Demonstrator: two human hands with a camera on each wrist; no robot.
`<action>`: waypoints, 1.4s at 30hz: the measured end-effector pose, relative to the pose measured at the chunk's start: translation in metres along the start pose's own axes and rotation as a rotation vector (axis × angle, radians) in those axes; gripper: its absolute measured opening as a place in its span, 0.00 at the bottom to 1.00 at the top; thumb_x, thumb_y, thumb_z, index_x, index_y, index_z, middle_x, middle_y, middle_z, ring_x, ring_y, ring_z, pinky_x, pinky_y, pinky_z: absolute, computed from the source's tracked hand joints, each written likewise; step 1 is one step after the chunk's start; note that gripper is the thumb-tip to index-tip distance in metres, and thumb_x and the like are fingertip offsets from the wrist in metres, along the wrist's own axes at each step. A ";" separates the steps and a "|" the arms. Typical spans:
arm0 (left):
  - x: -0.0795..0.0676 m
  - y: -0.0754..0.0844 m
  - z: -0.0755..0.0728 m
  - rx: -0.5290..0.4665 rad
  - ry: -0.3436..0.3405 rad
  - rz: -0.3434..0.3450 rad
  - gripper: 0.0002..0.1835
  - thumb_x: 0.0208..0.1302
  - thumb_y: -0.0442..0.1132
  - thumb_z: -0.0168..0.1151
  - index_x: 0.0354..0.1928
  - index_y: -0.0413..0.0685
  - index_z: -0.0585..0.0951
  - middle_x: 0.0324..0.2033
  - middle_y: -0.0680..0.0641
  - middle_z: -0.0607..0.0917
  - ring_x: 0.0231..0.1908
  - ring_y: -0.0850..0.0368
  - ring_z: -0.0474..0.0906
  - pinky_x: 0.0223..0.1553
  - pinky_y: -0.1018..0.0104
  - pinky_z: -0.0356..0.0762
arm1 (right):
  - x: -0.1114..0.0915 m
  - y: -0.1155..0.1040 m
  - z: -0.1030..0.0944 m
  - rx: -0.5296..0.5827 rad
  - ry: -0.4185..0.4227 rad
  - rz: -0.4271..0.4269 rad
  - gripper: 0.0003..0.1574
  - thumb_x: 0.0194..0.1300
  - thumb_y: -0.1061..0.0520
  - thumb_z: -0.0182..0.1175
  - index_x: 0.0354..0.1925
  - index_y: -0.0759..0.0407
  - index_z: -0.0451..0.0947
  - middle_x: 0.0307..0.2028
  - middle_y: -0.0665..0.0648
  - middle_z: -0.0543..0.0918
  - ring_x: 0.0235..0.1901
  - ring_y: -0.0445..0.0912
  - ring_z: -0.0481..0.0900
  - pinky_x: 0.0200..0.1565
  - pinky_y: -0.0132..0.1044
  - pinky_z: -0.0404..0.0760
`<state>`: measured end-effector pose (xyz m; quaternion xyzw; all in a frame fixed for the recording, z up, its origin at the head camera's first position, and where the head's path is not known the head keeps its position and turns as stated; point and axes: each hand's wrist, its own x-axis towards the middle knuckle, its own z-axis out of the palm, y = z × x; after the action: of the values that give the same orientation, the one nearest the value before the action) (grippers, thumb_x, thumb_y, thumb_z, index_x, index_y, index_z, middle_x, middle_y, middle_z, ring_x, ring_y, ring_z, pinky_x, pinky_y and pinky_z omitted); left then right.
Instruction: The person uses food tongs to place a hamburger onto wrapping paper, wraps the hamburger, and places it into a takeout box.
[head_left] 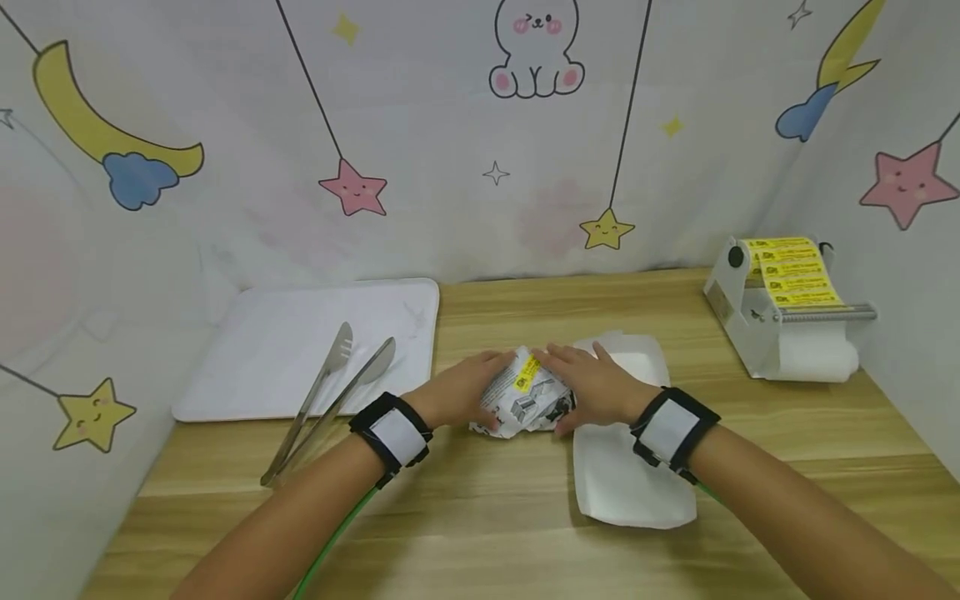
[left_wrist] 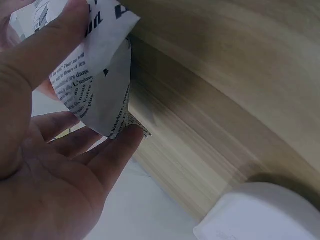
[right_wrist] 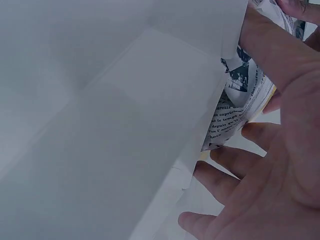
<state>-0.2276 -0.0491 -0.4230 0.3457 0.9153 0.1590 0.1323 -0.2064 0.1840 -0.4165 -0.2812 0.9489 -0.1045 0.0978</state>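
Observation:
Between the two hands is a bundle wrapped in newspaper-print paper, with a yellow sticker on its top. My left hand grips its left side, thumb in front and fingers behind. My right hand holds the opposite side the same way. In the left wrist view the printed paper bulges between thumb and fingers, its folded corner sticking out. A white open takeout box lies under and beside the right hand, filling much of the right wrist view. The bundle's contents are hidden inside the wrap.
Steel tongs lie across the front edge of a white tray at the left. A label dispenser with a roll of yellow stickers stands at the back right. A patterned cloth hangs behind the wooden table.

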 end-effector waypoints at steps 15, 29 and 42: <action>0.000 0.005 0.009 0.066 0.089 -0.040 0.48 0.46 0.40 0.74 0.71 0.46 0.61 0.52 0.41 0.79 0.48 0.53 0.75 0.49 0.61 0.75 | 0.009 -0.009 0.016 -0.054 0.072 -0.004 0.54 0.47 0.47 0.72 0.68 0.60 0.62 0.61 0.60 0.75 0.60 0.53 0.71 0.68 0.60 0.42; -0.014 0.027 -0.025 -0.284 0.325 0.130 0.44 0.47 0.43 0.73 0.66 0.45 0.63 0.49 0.47 0.80 0.43 0.61 0.77 0.46 0.65 0.78 | -0.034 -0.008 -0.034 0.239 0.220 -0.024 0.45 0.55 0.58 0.68 0.69 0.60 0.62 0.58 0.59 0.77 0.56 0.51 0.75 0.53 0.47 0.76; 0.001 0.102 0.023 -0.622 0.380 0.211 0.34 0.43 0.54 0.71 0.53 0.50 0.75 0.45 0.55 0.79 0.38 0.60 0.78 0.40 0.69 0.80 | -0.133 0.013 -0.045 0.289 0.275 0.101 0.36 0.51 0.62 0.70 0.60 0.58 0.75 0.52 0.56 0.82 0.50 0.48 0.78 0.48 0.47 0.79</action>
<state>-0.1597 0.0287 -0.4050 0.3458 0.7906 0.5036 0.0415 -0.1143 0.2751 -0.3600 -0.1994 0.9414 -0.2719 0.0119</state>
